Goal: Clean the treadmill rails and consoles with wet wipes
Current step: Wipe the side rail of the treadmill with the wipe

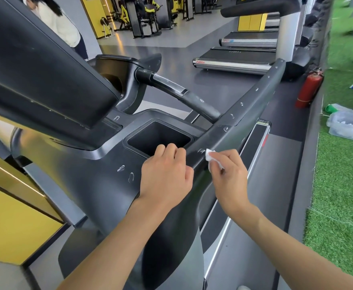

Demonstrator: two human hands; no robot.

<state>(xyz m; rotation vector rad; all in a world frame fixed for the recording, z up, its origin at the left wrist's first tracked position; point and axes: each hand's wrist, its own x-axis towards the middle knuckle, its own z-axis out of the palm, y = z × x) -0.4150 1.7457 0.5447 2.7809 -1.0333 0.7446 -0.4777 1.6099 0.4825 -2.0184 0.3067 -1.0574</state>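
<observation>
Two bare hands are working at a black treadmill console point(100, 185). The left hand point(167, 176) is resting beside the square cup holder point(158, 137), fingers curled with nothing seen in them. The right hand point(228, 176) is pinching a white wet wipe point(210, 156), pressing it against the near end of the smudged side rail point(255, 101). Beyond, more treadmills point(232, 61) are standing in a row.

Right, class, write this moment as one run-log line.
step: wiping rail | right hand: pinches wet wipe on rail | left hand: curled, rests on console by bin | rail: white smears ahead
</observation>
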